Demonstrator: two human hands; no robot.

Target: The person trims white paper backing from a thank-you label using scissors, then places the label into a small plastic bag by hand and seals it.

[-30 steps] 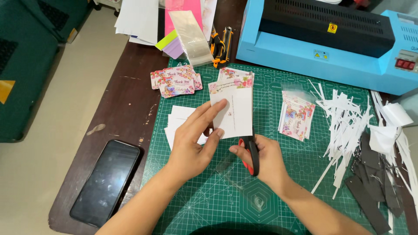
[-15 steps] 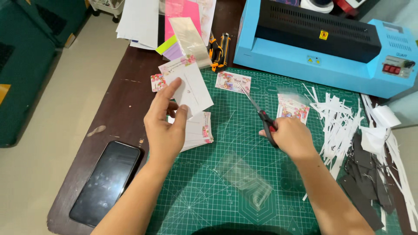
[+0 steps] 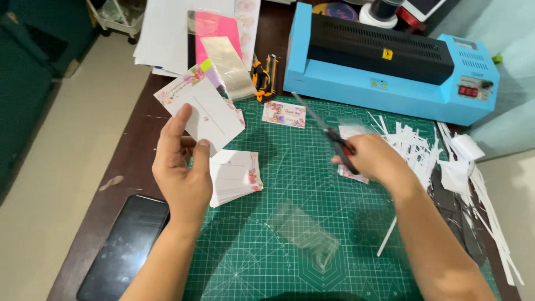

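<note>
Green gridded cutting mat (image 3: pixel 290 184) covers your dark worktop (image 3: pixel 122 167). Motion blurs your right hand (image 3: pixel 374 161), fingers wrapped on red-handled scissors (image 3: pixel 329 134). Your left hand (image 3: pixel 181 170), raised, fingers pinch a white floral-edged card (image 3: pixel 200 108) above the mat's left edge.

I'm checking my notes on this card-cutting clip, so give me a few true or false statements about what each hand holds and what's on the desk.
1. The left hand holds a white card with a floral corner. True.
2. The right hand holds a glue stick. False: it holds scissors.
3. The blue laminator sits at the far edge of the green cutting mat. True.
4. The phone lies on the mat. False: it lies on the brown table, left of it.
5. Paper strips lie near the right hand. True.
</note>
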